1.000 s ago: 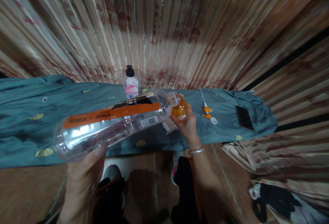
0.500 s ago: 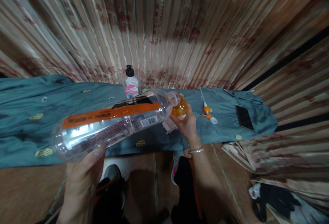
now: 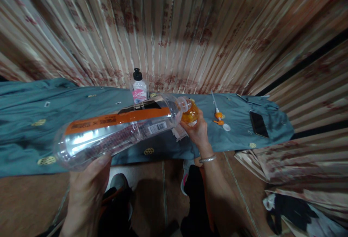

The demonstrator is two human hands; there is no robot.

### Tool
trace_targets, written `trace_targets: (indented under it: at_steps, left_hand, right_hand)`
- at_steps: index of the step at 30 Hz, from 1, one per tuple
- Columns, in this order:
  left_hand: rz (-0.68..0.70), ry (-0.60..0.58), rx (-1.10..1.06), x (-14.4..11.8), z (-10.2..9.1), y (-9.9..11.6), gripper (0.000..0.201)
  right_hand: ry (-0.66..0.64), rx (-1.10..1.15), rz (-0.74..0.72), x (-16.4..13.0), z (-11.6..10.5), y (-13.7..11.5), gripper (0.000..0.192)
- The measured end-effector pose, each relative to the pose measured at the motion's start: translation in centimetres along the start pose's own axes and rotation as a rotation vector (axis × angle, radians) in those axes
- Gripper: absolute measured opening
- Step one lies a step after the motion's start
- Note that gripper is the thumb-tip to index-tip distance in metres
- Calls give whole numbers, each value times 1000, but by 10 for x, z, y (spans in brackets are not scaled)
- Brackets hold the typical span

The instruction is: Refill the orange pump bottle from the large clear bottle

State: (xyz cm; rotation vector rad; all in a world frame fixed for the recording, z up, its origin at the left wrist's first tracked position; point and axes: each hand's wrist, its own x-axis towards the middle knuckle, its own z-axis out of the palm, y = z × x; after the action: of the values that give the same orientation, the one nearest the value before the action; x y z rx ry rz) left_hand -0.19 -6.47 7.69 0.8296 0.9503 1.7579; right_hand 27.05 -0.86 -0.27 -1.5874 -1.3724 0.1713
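A large clear plastic bottle [image 3: 136,128] with an orange and silver label lies tilted in the air, its uncapped neck pointing right and a little higher than its base in the picture. My left hand [image 3: 94,170] grips it from below near the base. Its neck meets a small bottle of amber liquid [image 3: 191,113], which my right hand [image 3: 198,128] is closed around. Whether the two mouths touch cannot be made out. An orange pump head with a white tube [image 3: 218,115] rests on the cloth right of my right hand, beside a clear round cap [image 3: 226,127].
A clear bottle with a black cap and pink label [image 3: 139,91] stands at the back of the teal cloth [image 3: 233,142]. A black phone [image 3: 259,124] lies at the right. Under my hands is a small pale packet [image 3: 179,134]. Pleated curtains [image 3: 174,30] hang behind.
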Motion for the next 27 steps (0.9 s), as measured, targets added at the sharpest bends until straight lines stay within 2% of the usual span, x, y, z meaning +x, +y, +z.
trace_targets:
  at_steps: [15,22,27]
  left_hand:
    - [23,-7,-7,3,-1,0,78]
    - [-2,24,23,1,2,0,59]
    - [10,0,31,1,3,1,51]
  right_hand:
    - [-8,24,-17,1,-1,0,70]
    - [-4,16,-3,1,-2,-2,70]
    - [-2,11,-14,0,-1,-1,70]
